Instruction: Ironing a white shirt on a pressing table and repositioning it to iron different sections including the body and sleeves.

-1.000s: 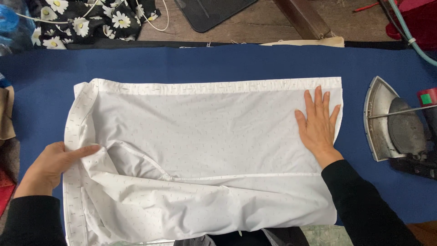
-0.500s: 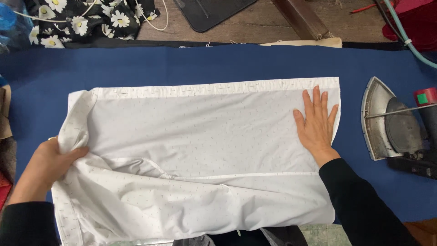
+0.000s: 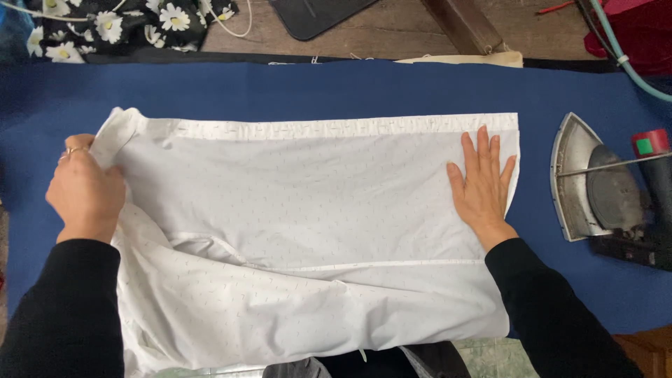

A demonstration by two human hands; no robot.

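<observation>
A white cotton shirt with a fine speckled pattern [image 3: 308, 231] lies spread flat across the middle of a dark blue padded ironing cloth [image 3: 336, 87], its stitched placket edge running along the 12 o'clock side and its looser folds bunched toward 6 o'clock. At 9 o'clock the left hand [image 3: 85, 189] is curled closed around the shirt's upturned collar end, lifting that corner slightly off the cloth; a ring shows on one finger. At 3 o'clock the right hand [image 3: 484, 183] lies flat and wide on the shirt, fingers spread and pointing toward 12 o'clock, pressing the fabric just inside its edge. Both arms wear black sleeves that enter from 6 o'clock.

Further toward 3 o'clock, well apart from the shirt, a grey metal iron with a dark body and a red knob [image 3: 609, 185] rests on its side on the blue cloth. Past the cloth at 11 o'clock lies a black fabric printed with white daisies [image 3: 105, 24]. At 12 o'clock a dark flat pad [image 3: 315, 12] sits on brown wooden planks [image 3: 392, 31], and at 1 o'clock a pale green hose [image 3: 626, 52] crosses a red cloth.
</observation>
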